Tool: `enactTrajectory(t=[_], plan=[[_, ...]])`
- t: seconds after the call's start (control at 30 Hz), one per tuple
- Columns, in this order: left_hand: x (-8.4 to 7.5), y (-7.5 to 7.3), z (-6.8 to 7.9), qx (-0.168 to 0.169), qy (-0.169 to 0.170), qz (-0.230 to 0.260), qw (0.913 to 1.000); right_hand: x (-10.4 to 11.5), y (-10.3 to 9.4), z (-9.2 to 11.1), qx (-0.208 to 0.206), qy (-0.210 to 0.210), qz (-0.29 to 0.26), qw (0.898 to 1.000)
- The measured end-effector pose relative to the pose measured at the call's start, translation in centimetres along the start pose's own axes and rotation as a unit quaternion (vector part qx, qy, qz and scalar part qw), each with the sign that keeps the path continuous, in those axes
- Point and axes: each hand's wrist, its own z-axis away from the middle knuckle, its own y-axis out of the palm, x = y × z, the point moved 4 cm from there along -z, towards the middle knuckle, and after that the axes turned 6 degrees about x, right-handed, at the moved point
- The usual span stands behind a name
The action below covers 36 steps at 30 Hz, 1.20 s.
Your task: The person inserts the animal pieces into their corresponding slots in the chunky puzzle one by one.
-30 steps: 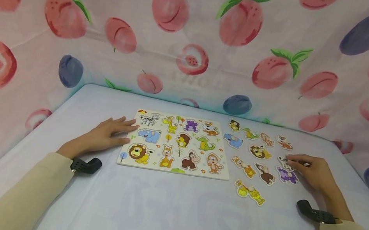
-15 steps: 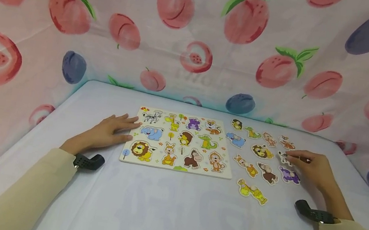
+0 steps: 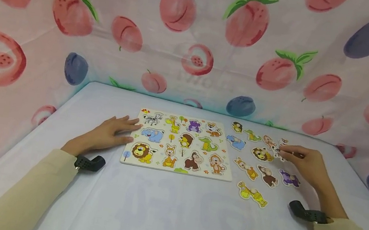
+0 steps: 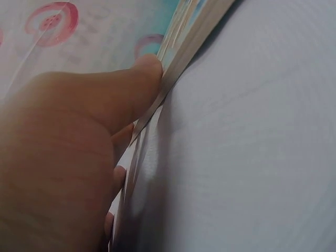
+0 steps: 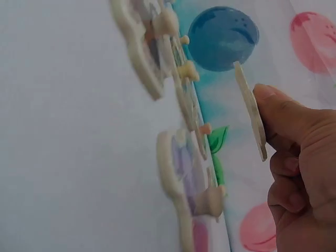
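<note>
My left hand (image 3: 107, 135) lies at the left edge of a white animal puzzle board (image 3: 226, 173). In the left wrist view the thumb (image 4: 149, 68) touches the board's edge, with the other fingers partly hidden. My right hand (image 3: 308, 166) pinches a small zebra puzzle piece (image 3: 279, 153) above the loose pieces on the right. The right wrist view shows this piece (image 5: 251, 113) edge-on, raised off the table, its knob hidden by the fingers. Below the hand lies the purple hippo piece (image 3: 289, 178); the lion piece (image 3: 262, 154) is just left of the zebra.
Right of the board lie several knobbed pieces, among them an elephant (image 3: 236, 142), a kangaroo (image 3: 247, 169), a gorilla (image 3: 268, 177) and, nearest the front, a giraffe (image 3: 252, 194). A fruit-patterned cloth (image 3: 209, 89) rises behind the white-covered table (image 3: 164, 210).
My right hand has lifted the zebra piece from beside the purple hippo and moved it up and slightly left. The left hand stays at the board's edge. The head view has shifted slightly.
</note>
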Motion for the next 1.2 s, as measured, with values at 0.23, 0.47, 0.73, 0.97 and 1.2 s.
enactTrajectory(t=[0.23,0.47,0.73,0.97,1.2], plan=[[0.0,0.1,0.1,-0.006,0.007,-0.009,0.9999,2.4,-0.4,-1.0,-0.011,-0.011,-0.027,1.000],[0.1,0.1,0.1,-0.002,0.002,-0.009,1.0000,5.7,0.2,-2.6,-0.003,-0.038,-0.058,0.998],[0.0,0.0,0.0,0.000,0.002,-0.007,1.0000,8.4,1.9,-4.1,0.014,-0.054,-0.085,0.995],[0.0,0.0,0.0,-0.004,0.004,-0.010,0.9999,10.1,2.9,-5.2,0.024,-0.080,-0.116,0.990],[-0.1,0.0,0.0,-0.001,0.000,-0.004,1.0000,11.7,3.7,-5.9,0.041,-0.100,-0.138,0.985]])
